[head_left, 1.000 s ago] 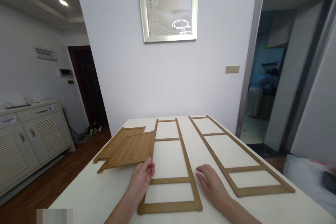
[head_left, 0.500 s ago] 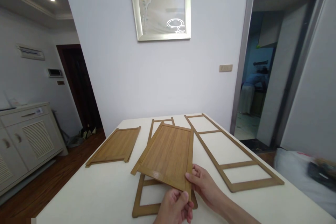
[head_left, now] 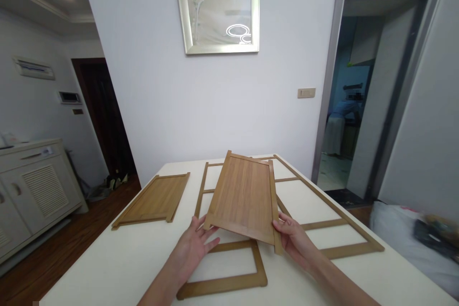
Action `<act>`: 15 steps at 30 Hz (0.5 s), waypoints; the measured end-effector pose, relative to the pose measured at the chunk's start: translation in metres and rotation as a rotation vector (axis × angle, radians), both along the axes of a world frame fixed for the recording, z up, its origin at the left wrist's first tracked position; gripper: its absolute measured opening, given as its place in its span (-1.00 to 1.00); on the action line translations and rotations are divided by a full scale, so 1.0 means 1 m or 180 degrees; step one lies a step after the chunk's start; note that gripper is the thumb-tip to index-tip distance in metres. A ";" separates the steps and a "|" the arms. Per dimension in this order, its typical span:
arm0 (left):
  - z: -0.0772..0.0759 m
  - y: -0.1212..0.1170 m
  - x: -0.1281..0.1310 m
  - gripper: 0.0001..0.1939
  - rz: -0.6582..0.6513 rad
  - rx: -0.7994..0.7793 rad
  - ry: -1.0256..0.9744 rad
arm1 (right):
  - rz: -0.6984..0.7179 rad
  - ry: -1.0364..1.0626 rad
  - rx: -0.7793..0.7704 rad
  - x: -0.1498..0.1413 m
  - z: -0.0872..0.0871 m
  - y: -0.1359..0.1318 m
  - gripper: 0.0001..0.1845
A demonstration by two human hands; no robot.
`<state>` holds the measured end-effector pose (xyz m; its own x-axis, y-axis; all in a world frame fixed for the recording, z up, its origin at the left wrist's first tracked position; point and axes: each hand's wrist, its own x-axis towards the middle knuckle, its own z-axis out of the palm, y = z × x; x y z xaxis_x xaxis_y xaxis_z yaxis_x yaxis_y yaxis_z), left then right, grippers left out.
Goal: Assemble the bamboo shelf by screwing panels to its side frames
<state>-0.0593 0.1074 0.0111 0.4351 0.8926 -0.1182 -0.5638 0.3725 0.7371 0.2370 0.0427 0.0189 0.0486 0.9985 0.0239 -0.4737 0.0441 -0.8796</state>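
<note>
A bamboo shelf panel is held tilted above the white table, its far end raised. My left hand supports its near left corner from below, fingers spread. My right hand grips the near right corner and side rail. Under the panel lies a bamboo ladder-shaped frame. A second such frame lies to the right. Another shelf panel lies flat at the table's left.
The table's far edge stands against a white wall with a framed picture. A white cabinet stands at the left over a wooden floor. An open doorway at the right shows a person far off. A bag sits at the right.
One second ago both hands lay on the table by the stacked panels. The top panel was lifted, carried right over the middle frame, and now both hands hold it by its near corners.
</note>
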 end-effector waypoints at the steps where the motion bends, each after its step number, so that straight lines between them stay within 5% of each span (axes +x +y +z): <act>1: -0.001 0.003 -0.003 -0.52 0.0009 0.0070 0.0079 | -0.0046 -0.0036 -0.0008 -0.001 -0.001 0.000 -0.44; 7: -0.009 0.001 -0.002 -0.51 0.0188 0.0563 0.0824 | 0.0197 -0.0194 0.0092 -0.014 0.001 -0.004 -0.36; 15: -0.010 -0.003 0.005 -0.30 0.0518 0.0676 0.0960 | -0.0202 -0.0425 0.0164 -0.018 -0.003 -0.004 -0.32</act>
<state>-0.0544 0.1045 0.0011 0.2600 0.9653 -0.0246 -0.3494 0.1178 0.9296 0.2192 0.0386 0.0157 0.1044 0.9909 0.0854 -0.3476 0.1169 -0.9303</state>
